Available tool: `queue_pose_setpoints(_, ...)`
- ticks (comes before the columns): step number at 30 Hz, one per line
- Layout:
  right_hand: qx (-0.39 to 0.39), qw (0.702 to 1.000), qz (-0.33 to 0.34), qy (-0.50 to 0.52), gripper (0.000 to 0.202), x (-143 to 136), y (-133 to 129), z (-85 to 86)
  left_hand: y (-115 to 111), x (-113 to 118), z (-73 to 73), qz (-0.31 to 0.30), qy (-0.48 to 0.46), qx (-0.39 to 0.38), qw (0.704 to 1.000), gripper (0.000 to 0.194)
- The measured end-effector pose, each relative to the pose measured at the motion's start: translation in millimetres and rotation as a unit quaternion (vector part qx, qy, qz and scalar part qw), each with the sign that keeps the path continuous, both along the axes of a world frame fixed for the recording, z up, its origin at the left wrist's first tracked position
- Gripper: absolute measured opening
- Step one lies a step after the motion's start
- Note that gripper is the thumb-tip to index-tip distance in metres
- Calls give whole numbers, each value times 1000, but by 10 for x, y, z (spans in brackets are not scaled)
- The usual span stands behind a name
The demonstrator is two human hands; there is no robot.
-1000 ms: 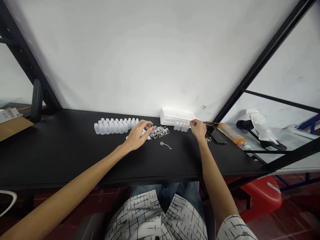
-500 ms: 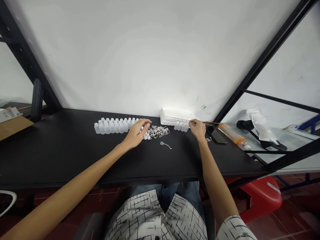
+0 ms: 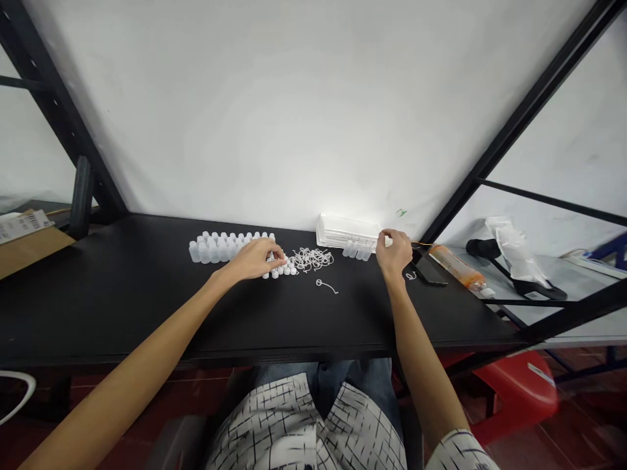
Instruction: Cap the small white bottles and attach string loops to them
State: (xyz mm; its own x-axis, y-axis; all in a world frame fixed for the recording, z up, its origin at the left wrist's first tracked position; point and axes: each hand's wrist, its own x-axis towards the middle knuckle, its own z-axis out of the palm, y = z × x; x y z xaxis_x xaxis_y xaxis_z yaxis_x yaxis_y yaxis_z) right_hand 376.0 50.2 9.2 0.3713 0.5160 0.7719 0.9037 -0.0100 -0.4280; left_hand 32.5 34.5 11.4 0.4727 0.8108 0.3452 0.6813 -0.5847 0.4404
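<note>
My left hand reaches over a cluster of small white caps, its fingers curled and thumb and fingertips close together at the caps. Anything between those tips is too small to make out. Just left of it stand rows of small translucent bottles with white tops, partly covered by the hand. My right hand is beside a few clear small bottles, with thumb and forefinger curved and a gap between them. A tangled heap of thin white loop ties lies between the hands. One single tie lies in front of the heap.
Behind the clear bottles is a stack of white trays or folded sheets. A dark phone and an orange-labelled bottle lie at the right by the black frame. Cardboard is at far left.
My left hand has moved left and slightly down, exposing more caps. My right hand has drawn a little right of the clear bottles, and its fingertips have opened. The view has shifted slightly.
</note>
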Motion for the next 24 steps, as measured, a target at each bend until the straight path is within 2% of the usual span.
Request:
queue_pose_setpoints(2,35,998,54,-11,23,-95,-27,10,-16,-24,31,5,44,-20,999,33)
queue_pose_setpoints(4,26,987,160,-12,22,-219,-68,11,-17,-59,45,21,71,-28,997,36)
queue_pose_setpoints(6,-46,955,292,-3,21,-362,-122,-2,0,-100,37,27,84,-34,995,36)
queue_pose_setpoints(7,-104,930,354,-4,21,-435,-151,-14,12,-119,26,23,88,-38,995,35)
queue_pose_setpoints(10,-265,849,457,-14,18,-620,-223,-57,41,-153,-12,6,94,-47,994,29)
queue_pose_setpoints(13,-325,815,479,-32,14,-713,-259,-85,41,-143,-24,0,85,-59,995,26)
queue_pose_setpoints(18,-334,820,465,-25,14,-701,-259,-82,22,-136,28,5,38,-49,998,31)
queue_pose_setpoints(22,-356,815,457,-35,17,-674,-244,-81,81,-245,56,102,-19,61,993,29)
queue_pose_setpoints(24,-378,803,460,-41,17,-671,-243,-79,129,-322,45,147,4,117,982,29)
